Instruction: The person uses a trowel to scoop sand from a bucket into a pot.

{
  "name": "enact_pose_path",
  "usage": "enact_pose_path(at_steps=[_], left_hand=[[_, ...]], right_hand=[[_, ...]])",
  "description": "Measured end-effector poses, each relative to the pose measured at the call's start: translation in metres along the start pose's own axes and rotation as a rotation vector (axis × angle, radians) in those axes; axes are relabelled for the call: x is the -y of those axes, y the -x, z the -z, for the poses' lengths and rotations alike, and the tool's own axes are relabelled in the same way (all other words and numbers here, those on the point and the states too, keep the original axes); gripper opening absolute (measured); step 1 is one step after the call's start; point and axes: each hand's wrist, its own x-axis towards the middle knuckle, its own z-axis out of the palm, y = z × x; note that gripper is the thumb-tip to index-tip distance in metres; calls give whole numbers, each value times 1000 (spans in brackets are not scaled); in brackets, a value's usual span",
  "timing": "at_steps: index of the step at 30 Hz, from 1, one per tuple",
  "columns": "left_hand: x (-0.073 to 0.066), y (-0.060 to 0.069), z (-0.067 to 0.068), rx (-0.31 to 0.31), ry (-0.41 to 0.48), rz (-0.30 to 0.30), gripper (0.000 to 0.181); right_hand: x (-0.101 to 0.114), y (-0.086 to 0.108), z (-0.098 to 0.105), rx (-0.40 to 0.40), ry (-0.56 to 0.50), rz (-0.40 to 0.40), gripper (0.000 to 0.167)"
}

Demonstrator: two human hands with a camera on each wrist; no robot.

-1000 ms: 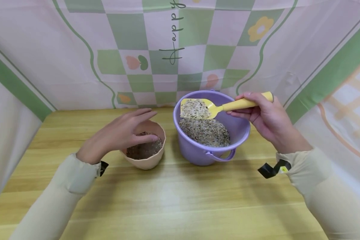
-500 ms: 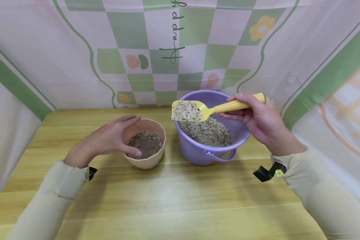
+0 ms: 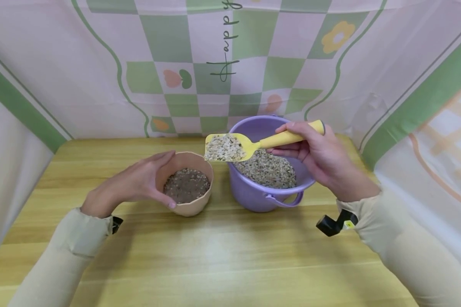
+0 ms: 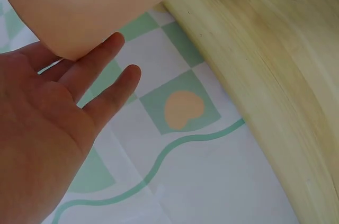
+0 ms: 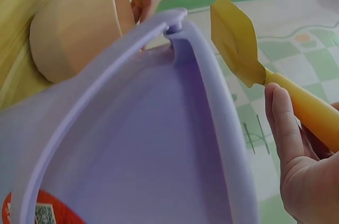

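Observation:
My right hand (image 3: 322, 160) grips the handle of a yellow hand shovel (image 3: 249, 145), whose blade bears a heap of pale gravel (image 3: 224, 148). The blade hangs over the gap between a purple bucket (image 3: 249, 198) and a peach flowerpot (image 3: 194, 208). Gravel lies inside the bucket. Dark, speckled material (image 3: 186, 185) covers the bottom of the pot. My left hand (image 3: 134, 183) is at the pot's left side, thumb by the front rim and fingers behind. In the left wrist view, fairly straight fingers (image 4: 114, 97) lie along the pot's wall (image 4: 95, 12).
Both containers stand on a wooden table (image 3: 223, 264). A checked green and white cloth (image 3: 211, 76) rises behind the table's far edge. The bucket's handle (image 3: 286, 202) hangs down at its front.
The shovel with its gravel has moved left and slightly toward me, out past the bucket's rim. My left hand has drawn back from over the pot to its left side.

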Motion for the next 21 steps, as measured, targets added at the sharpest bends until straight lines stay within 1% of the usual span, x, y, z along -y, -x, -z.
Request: enact_pose_path(at_steps=[7,13,17,21], left_hand=[[2,1,-2,-3,2,6,142],[4,0,-3,-14,21,-18,140],[5,-1,-3,-17,34,-35,140],[5,-1,-4,-13,32,-27,140]], right_hand=[[-1,-6,-14,35,13,-8,21],[-2,-13,-23,69,36,-29,19],[-4,-15,-30,58,67,-46,18],[-7,-17,-36,36,115,-53,17]])
